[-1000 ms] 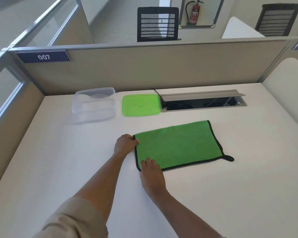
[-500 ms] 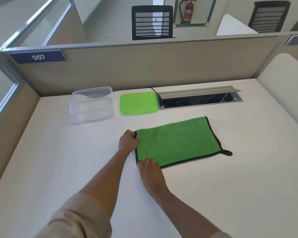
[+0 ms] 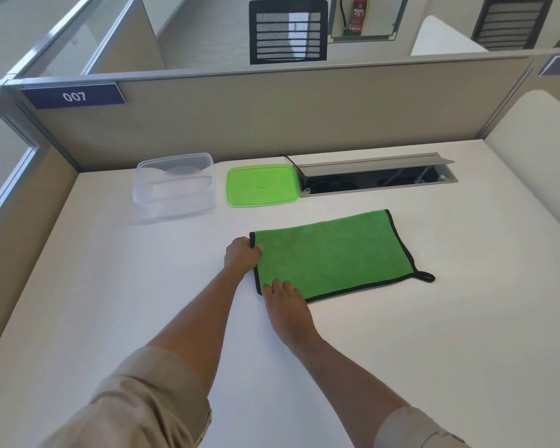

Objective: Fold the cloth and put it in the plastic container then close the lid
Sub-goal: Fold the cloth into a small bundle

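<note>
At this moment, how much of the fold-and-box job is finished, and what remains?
Possibly one fold is done: the green cloth lies as a flat rectangle on the desk, though layers are not discernible. In hand: the left hand pinches its far left corner, and the right hand presses the near left corner. Left: further folding, putting it into the empty clear container, then fitting the green lid lying beside it.

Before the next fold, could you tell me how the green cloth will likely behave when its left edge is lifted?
The green cloth lies flat like soft terry, so it will probably drape limply. It looks light, and may slide on the smooth white desk unless held.
</note>
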